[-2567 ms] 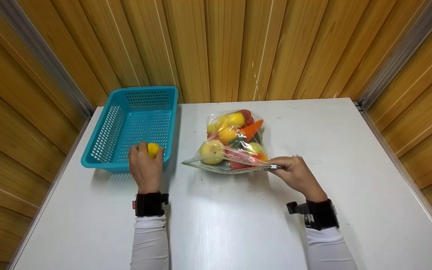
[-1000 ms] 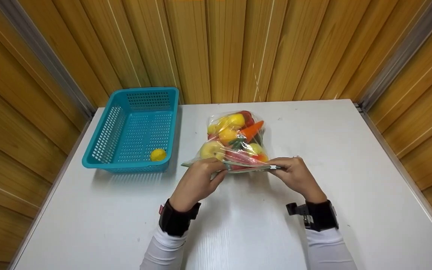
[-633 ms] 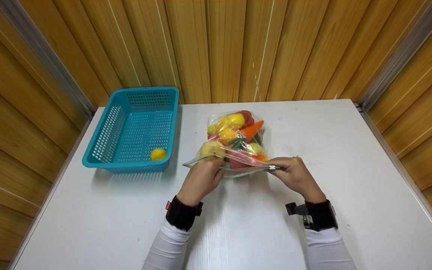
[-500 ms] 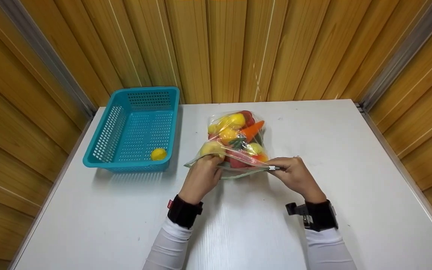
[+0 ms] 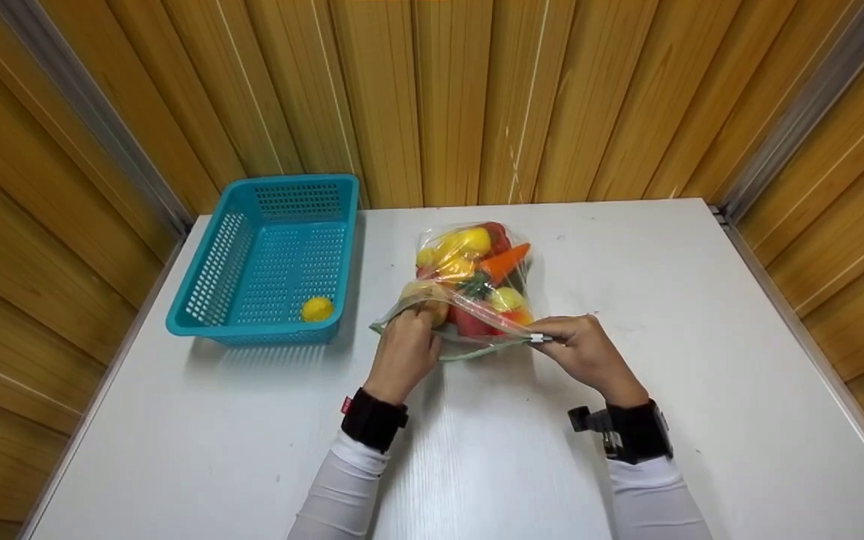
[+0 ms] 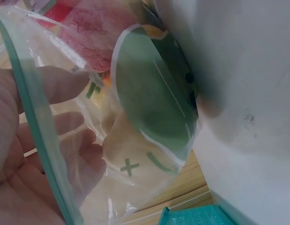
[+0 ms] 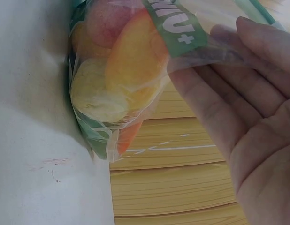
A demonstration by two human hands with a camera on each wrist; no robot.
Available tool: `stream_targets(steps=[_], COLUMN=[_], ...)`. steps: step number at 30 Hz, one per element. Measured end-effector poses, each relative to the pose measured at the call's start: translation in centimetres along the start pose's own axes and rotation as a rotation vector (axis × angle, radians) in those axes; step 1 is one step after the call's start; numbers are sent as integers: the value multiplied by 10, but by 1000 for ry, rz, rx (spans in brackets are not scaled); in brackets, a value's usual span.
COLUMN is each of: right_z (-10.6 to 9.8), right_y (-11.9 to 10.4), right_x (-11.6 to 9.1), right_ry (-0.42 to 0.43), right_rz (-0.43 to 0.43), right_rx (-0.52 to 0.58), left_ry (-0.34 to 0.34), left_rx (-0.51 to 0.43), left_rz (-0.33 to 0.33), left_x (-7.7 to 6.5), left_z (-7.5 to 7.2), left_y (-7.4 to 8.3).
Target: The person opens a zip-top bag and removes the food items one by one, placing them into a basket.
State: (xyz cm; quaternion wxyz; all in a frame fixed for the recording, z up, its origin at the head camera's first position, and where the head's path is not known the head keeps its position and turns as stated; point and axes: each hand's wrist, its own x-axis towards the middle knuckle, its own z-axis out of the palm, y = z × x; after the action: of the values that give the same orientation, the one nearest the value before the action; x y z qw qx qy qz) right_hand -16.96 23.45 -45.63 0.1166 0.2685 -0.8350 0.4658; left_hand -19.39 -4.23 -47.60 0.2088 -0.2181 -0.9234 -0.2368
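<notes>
A clear zip bag (image 5: 469, 346) lies on the white table, filled with several fruits and vegetables. Among them are a carrot (image 5: 505, 262) and a red-and-yellow mango-like fruit (image 7: 138, 54). My left hand (image 5: 406, 349) reaches into the bag's mouth from the front. Its fingertips touch or nearly touch a pale yellow round fruit (image 6: 126, 145), and plastic covers part of the fingers. At the mouth's right corner, beside the white slider (image 5: 537, 338), my right hand (image 5: 589, 356) pinches the bag's edge. A lemon (image 5: 317, 309) rests in the blue-green basket (image 5: 262, 331), left of the bag.
The basket stands at the table's back left, with perforated walls. Yellow wood-like panels (image 5: 447, 105) rise behind the table (image 5: 664, 300) and along both sides.
My left hand has let go of the lemon in the basket and moved right into the bag's mouth. The mouth has spread wider. My right hand stays on the bag's corner, shifting slightly left.
</notes>
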Motion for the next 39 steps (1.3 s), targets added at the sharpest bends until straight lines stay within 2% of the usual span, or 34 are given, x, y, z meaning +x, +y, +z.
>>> stream_targets(steps=[11,18,23,28,32,35,39], right_z=[4,6,6,5,5,5,5], right_y=[-1,-2,-2,-2,-3,-5,-5], right_x=[0,1,0,1,0,0,1], right_ry=[-6,-22,-24,-28,-37,-44,-57], right_rz=[-11,-15,-8,-14,2,18,29], right_rx=[10,20,5,2,-3,0,7], left_ry=[78,79,102,56,79,87,40], left_rx=[61,138,101,49,103,176,217], left_rz=[-82,-105,-99,-124,-80,-47,-48], left_x=[4,4,4,4,1,-1,-2], left_z=[8,14,15,15,17,17,17], left_y=[-1,-1,-1,1,2,3,3])
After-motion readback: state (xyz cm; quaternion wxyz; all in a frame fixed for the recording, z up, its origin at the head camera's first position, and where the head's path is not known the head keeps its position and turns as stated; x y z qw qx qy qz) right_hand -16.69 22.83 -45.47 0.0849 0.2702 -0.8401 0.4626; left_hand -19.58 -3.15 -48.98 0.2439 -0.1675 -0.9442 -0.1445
